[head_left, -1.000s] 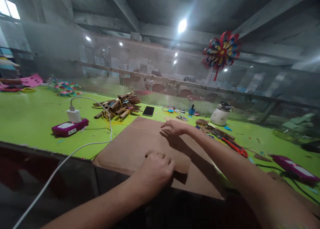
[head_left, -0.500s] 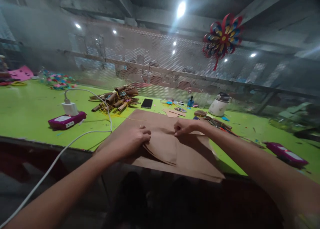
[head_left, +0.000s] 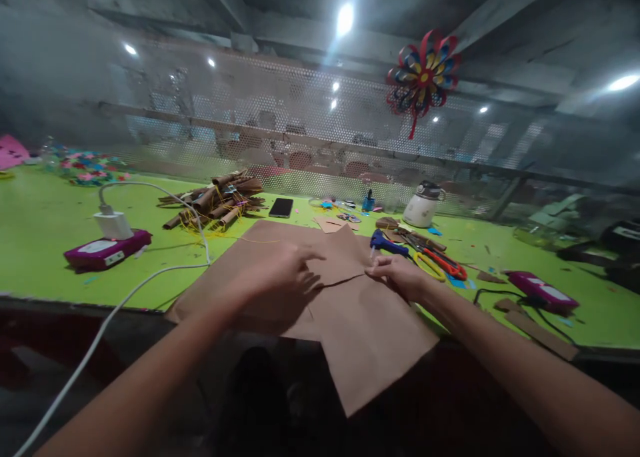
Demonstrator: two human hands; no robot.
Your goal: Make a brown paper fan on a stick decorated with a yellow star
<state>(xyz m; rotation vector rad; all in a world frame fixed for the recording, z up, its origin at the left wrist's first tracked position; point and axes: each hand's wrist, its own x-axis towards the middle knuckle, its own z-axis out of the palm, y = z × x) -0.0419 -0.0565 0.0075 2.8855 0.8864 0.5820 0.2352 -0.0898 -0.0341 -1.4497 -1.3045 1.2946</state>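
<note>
Brown kraft paper (head_left: 375, 337) lies in front of me at the table's near edge. One sheet is turned at an angle, with a corner hanging over the edge. My right hand (head_left: 397, 276) pinches this paper between thumb and fingers along a folded edge. Over the left part of the paper is my left hand (head_left: 287, 270), slightly blurred, index finger stretched out and the other fingers loosely bent. It holds nothing I can see. Just beyond my right hand lie a blue glue gun (head_left: 387, 244), yellow-handled scissors (head_left: 429, 267) and a red-handled tool (head_left: 447, 264).
Rolled brown paper tubes (head_left: 220, 200) with yellow string and a phone (head_left: 281, 208) lie behind the paper. A purple power strip (head_left: 107, 249) with a white charger and cable is left. Another purple strip (head_left: 543, 292) sits right. A white flask (head_left: 423, 206) stands behind.
The brown paper sheet has been turned, and its corner now hangs lower over the edge. My right hand has shifted to a folded edge; my left index finger has straightened. The view has swung right.
</note>
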